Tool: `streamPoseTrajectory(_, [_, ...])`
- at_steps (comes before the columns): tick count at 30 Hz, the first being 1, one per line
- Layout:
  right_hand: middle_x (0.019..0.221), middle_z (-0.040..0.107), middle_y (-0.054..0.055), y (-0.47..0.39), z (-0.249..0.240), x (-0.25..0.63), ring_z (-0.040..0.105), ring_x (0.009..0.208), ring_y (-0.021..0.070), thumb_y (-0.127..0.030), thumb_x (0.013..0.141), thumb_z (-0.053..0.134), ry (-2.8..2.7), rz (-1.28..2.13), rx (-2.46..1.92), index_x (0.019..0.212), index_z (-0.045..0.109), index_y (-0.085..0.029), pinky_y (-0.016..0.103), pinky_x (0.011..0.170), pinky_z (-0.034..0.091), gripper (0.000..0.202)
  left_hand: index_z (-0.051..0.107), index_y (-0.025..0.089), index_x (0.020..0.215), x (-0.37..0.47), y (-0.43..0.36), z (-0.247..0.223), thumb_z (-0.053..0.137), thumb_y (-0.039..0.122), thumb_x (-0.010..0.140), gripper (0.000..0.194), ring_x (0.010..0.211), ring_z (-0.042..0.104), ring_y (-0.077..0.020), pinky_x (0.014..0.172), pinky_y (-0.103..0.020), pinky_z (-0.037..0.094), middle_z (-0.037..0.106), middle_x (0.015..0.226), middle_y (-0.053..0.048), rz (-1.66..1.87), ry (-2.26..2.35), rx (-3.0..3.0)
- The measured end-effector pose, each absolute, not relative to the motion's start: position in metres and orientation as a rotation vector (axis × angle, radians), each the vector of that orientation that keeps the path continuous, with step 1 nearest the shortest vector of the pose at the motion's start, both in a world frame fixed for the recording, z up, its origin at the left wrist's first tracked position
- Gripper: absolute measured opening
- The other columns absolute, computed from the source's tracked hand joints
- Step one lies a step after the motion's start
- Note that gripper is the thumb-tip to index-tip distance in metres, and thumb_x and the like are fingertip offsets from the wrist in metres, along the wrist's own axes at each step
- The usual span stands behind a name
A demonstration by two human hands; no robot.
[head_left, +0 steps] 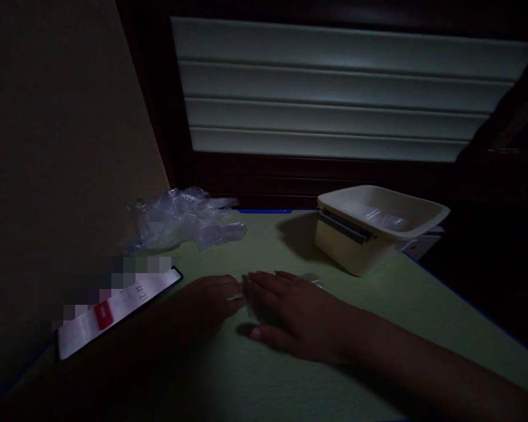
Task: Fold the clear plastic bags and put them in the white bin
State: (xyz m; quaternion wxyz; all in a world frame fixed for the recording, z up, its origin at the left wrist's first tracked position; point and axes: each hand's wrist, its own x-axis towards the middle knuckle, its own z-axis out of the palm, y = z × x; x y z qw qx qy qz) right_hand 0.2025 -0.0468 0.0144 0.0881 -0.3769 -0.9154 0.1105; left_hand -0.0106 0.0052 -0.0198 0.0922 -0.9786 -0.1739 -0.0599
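Note:
Near the middle of the green table, my right hand (293,313) lies flat, its fingers stretched out to the left over a small clear plastic piece (313,281) that shows past its back edge. Just left of it, my left hand (217,302) is closed, its fingers curled together and pinching a clear plastic edge between the two hands. The dim light hides most of what lies under the hands. A heap of crumpled clear plastic bags (180,220) rests at the back left.
A cream bin (356,252) with clear plastic inside stands at the back right of the table (264,240). A lit phone or tablet (127,305) lies beside my left forearm. Behind the table is a dark frame with pale slats (325,88); a wall rises at left.

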Motion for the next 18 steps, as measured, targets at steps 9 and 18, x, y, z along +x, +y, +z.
streamPoseTrajectory(9, [0.142, 0.023, 0.026, -0.048, 0.01, 0.21, 0.022, 0.132, 0.0307, -0.054, 0.088, 0.032, -2.834, 0.436, -1.303, 0.137, 0.026, 0.002, 0.043, 0.107, 0.02, 0.075, 0.059, 0.015, 0.106, -0.014, 0.004, -0.018, 0.054, 0.004, 0.077, 0.032, 0.101, 0.056, -0.0217, 0.089, -0.034, 0.044, 0.062, 0.111, -0.008, -0.168, -0.552, -2.907])
streamPoseTrajectory(18, [0.141, 0.025, 0.024, -0.052, 0.003, 0.272, 0.026, 0.129, 0.0351, -0.057, 0.087, 0.032, -2.764, 0.369, -1.495, 0.136, 0.032, -0.001, 0.055, 0.103, 0.024, 0.075, 0.061, 0.015, 0.1, -0.011, 0.004, -0.014, 0.051, 0.003, 0.076, 0.029, 0.098, 0.057, -0.0208, 0.086, -0.034, 0.045, 0.063, 0.108, -0.008, -0.125, -0.559, -2.924])
